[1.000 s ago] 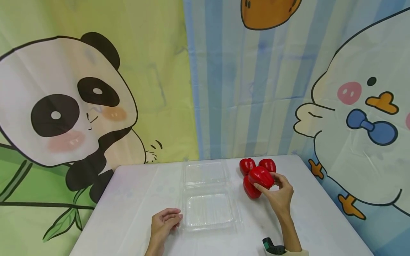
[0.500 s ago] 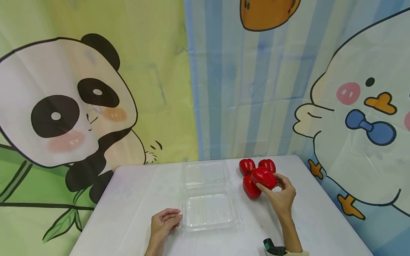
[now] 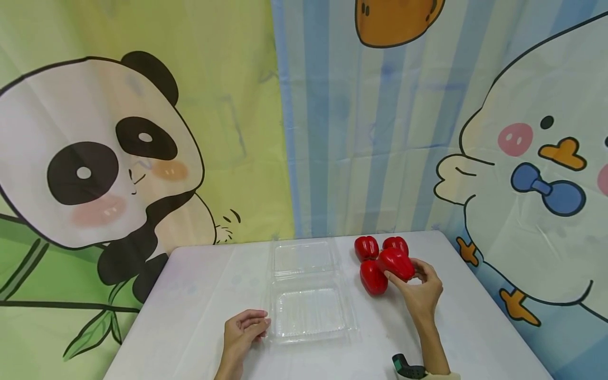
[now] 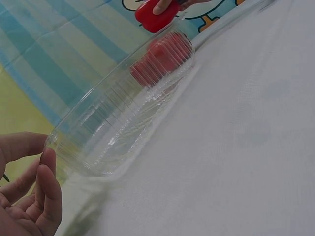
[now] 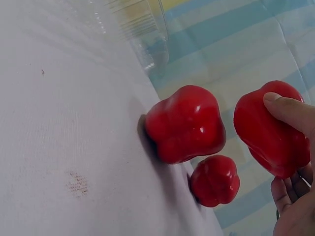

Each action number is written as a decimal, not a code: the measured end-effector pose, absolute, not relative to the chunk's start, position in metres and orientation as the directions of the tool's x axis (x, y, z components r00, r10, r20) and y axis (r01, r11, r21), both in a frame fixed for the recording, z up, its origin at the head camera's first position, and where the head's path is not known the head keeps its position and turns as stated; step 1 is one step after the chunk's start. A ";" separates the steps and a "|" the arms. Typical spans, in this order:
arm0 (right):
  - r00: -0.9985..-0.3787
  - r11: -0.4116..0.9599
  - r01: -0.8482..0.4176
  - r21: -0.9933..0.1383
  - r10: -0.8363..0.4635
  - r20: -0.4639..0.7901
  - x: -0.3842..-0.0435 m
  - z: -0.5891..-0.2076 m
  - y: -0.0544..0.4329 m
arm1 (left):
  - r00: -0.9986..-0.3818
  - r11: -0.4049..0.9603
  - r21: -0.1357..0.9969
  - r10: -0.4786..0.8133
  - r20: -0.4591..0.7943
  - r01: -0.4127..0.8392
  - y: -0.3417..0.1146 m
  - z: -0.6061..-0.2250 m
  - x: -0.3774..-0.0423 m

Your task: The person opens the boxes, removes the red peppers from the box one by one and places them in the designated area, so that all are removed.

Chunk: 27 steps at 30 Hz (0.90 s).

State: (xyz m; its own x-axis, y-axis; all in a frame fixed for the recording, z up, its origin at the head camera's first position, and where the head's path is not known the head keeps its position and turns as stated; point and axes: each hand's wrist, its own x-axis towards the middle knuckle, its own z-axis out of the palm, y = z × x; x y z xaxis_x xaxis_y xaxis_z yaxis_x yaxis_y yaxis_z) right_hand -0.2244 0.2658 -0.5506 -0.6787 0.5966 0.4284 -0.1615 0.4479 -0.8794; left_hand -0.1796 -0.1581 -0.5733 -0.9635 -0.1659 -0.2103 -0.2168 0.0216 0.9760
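Note:
My right hand (image 3: 421, 290) grips a glossy red bell pepper (image 3: 396, 264) between thumb and fingers. In the right wrist view this held pepper (image 5: 270, 128) is raised off the white table. Three more red bell peppers lie close by: a near one (image 3: 373, 278), a back left one (image 3: 366, 247) and a back right one (image 3: 396, 244), partly hidden by the held pepper. At the table's middle lies a clear plastic clamshell box (image 3: 311, 314), its lid (image 3: 304, 257) folded back. My left hand (image 3: 244, 332) pinches the box's left rim, with finger and thumb tips at its edge (image 4: 51, 140).
A white cloth covers the table (image 3: 199, 295). Behind it hangs a curtain (image 3: 247, 132) printed with a panda and a chick. A dark band with a green part (image 3: 408, 368) is on the right wrist.
My right hand has moved a little to the right with the held pepper, uncovering more of the near one. The left hand and the box have stayed in place.

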 end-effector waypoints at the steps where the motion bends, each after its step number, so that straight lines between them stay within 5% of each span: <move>1: -0.677 0.449 -0.159 -0.879 0.599 0.428 -0.225 -0.551 0.266 | -0.963 0.021 0.976 -0.166 -0.210 -0.217 -0.158 -0.573 -0.180; 27: -0.629 0.411 -0.100 -0.906 0.680 0.378 -0.223 -0.560 0.271 | -0.960 0.025 0.972 -0.160 -0.228 -0.235 -0.159 -0.574 -0.180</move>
State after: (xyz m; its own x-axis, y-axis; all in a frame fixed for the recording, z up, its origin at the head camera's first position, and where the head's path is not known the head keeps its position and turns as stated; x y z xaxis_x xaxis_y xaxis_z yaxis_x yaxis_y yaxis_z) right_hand -0.2230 0.2708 -0.5596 -0.6285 0.6796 0.3783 -0.1005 0.4114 -0.9059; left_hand -0.1799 -0.1591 -0.5738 -0.9605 -0.1596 -0.2281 -0.2349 0.0246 0.9717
